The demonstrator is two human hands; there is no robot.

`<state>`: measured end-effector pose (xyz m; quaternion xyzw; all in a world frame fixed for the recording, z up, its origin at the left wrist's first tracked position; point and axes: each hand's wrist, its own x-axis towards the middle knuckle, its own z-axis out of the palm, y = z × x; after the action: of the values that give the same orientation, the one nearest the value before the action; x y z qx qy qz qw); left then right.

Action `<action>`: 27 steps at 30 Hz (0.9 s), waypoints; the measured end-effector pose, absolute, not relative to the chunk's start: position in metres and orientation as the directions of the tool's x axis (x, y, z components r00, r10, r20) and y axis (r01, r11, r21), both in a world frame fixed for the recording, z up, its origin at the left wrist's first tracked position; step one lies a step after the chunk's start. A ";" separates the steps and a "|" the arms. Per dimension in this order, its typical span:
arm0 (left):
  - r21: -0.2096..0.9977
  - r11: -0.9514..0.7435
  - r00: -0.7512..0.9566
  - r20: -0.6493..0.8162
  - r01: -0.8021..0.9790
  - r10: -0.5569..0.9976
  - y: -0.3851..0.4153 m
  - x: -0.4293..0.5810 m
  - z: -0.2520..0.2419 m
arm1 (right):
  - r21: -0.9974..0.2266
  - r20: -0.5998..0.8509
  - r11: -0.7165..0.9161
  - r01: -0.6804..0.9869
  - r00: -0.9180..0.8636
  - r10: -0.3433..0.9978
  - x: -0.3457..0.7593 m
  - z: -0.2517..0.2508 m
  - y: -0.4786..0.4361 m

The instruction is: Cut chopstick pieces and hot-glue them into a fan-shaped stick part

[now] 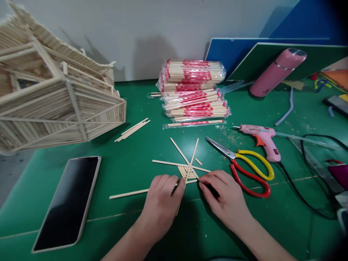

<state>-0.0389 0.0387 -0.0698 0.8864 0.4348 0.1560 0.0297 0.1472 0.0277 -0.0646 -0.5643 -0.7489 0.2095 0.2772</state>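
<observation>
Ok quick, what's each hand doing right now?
Left hand: closed, holding crossed wooden sticks.
Right hand: closed at one stick's end, apparently pinching it.

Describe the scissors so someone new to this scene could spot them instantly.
On the green table, look just past the right hand. The scissors lie there, blades pointing away and leftward. One yellow handle and one red set them apart from the nearby pink glue gun.

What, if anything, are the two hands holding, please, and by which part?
The left hand holds wooden sticks at their near-left crossing; the right hand is at the near-right crossing, its grip unclear.
</observation>
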 end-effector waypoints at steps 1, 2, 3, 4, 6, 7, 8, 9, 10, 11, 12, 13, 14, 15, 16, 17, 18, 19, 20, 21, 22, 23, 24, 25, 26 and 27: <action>0.207 -0.624 0.575 0.255 0.753 0.778 0.039 -0.039 -0.070 | -0.627 0.182 0.277 0.728 -0.209 0.961 0.147 -0.065 0.028; 0.228 -0.631 0.578 0.260 0.742 0.773 0.039 -0.040 -0.069 | -0.629 0.185 0.278 0.726 -0.208 0.961 0.147 -0.065 0.027; 0.248 -0.640 0.584 0.265 0.727 0.767 0.040 -0.040 -0.069 | -0.632 0.186 0.277 0.723 -0.206 0.961 0.147 -0.065 0.027; 0.262 -0.648 0.592 0.268 0.715 0.760 0.041 -0.040 -0.068 | -0.635 0.186 0.276 0.721 -0.204 0.961 0.147 -0.065 0.027; 0.273 -0.667 0.611 0.267 0.694 0.745 0.042 -0.041 -0.067 | -0.640 0.188 0.275 0.717 -0.201 0.961 0.147 -0.064 0.027; 0.271 -0.674 0.620 0.265 0.687 0.739 0.042 -0.041 -0.066 | -0.641 0.188 0.276 0.716 -0.202 0.961 0.147 -0.064 0.027; 0.265 -0.679 0.627 0.263 0.684 0.734 0.042 -0.041 -0.066 | -0.643 0.188 0.276 0.715 -0.203 0.961 0.147 -0.064 0.027; 0.255 -0.682 0.631 0.260 0.686 0.731 0.042 -0.041 -0.066 | -0.644 0.185 0.275 0.713 -0.204 0.961 0.147 -0.064 0.027; 0.241 -0.682 0.631 0.261 0.690 0.731 0.042 -0.041 -0.065 | -0.646 0.180 0.272 0.713 -0.204 0.962 0.147 -0.064 0.027; 0.228 -0.682 0.630 0.264 0.695 0.731 0.042 -0.040 -0.065 | -0.647 0.174 0.268 0.714 -0.204 0.963 0.147 -0.064 0.027; 0.215 -0.680 0.628 0.265 0.701 0.731 0.042 -0.040 -0.065 | -0.647 0.170 0.264 0.715 -0.203 0.964 0.147 -0.064 0.027; 0.204 -0.677 0.625 0.268 0.707 0.733 0.042 -0.039 -0.064 | -0.647 0.166 0.261 0.717 -0.201 0.965 0.147 -0.064 0.027; 0.194 -0.671 0.619 0.272 0.715 0.737 0.043 -0.038 -0.064 | -0.646 0.166 0.260 0.718 -0.200 0.966 0.147 -0.064 0.027; 0.185 -0.666 0.612 0.279 0.722 0.740 0.043 -0.038 -0.064 | -0.645 0.167 0.261 0.719 -0.200 0.965 0.147 -0.064 0.027; 0.177 -0.661 0.603 0.290 0.729 0.743 0.044 -0.037 -0.064 | -0.643 0.170 0.262 0.720 -0.200 0.965 0.147 -0.064 0.026; 0.169 -0.656 0.595 0.300 0.736 0.745 0.044 -0.037 -0.064 | -0.640 0.174 0.265 0.721 -0.200 0.964 0.147 -0.065 0.026; 0.163 -0.650 0.588 0.307 0.742 0.748 0.044 -0.037 -0.064 | -0.635 0.178 0.267 0.725 -0.199 0.964 0.148 -0.065 0.026; 0.161 -0.647 0.584 0.310 0.745 0.750 0.044 -0.036 -0.064 | -0.629 0.181 0.267 0.730 -0.196 0.964 0.148 -0.065 0.026; 0.164 -0.648 0.584 0.311 0.744 0.750 0.044 -0.036 -0.064 | -0.622 0.184 0.266 0.737 -0.193 0.964 0.148 -0.065 0.026; 0.168 -0.648 0.584 0.311 0.743 0.750 0.044 -0.036 -0.064 | -0.615 0.183 0.263 0.743 -0.189 0.965 0.148 -0.065 0.026; 0.172 -0.647 0.582 0.311 0.743 0.751 0.044 -0.036 -0.064 | -0.609 0.183 0.260 0.749 -0.186 0.965 0.148 -0.065 0.026; 0.175 -0.647 0.580 0.314 0.743 0.751 0.044 -0.036 -0.064 | -0.606 0.180 0.257 0.753 -0.185 0.966 0.148 -0.065 0.026; 0.175 -0.646 0.577 0.324 0.743 0.750 0.044 -0.036 -0.064 | -0.604 0.178 0.254 0.756 -0.183 0.967 0.148 -0.065 0.026; 0.173 -0.643 0.571 0.330 0.746 0.751 0.044 -0.036 -0.064 | -0.603 0.175 0.250 0.757 -0.181 0.968 0.148 -0.065 0.027; 0.172 -0.638 0.565 0.333 0.750 0.755 0.044 -0.036 -0.064 | -0.604 0.173 0.248 0.758 -0.180 0.968 0.148 -0.064 0.027; 0.175 -0.636 0.563 0.332 0.752 0.757 0.044 -0.036 -0.064 | -0.604 0.171 0.247 0.758 -0.179 0.969 0.148 -0.064 0.027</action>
<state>-0.0357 0.0440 -0.0638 0.8840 0.4266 0.1910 0.0065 0.1480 0.0272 -0.0638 -0.5815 -0.7423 0.1962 0.2688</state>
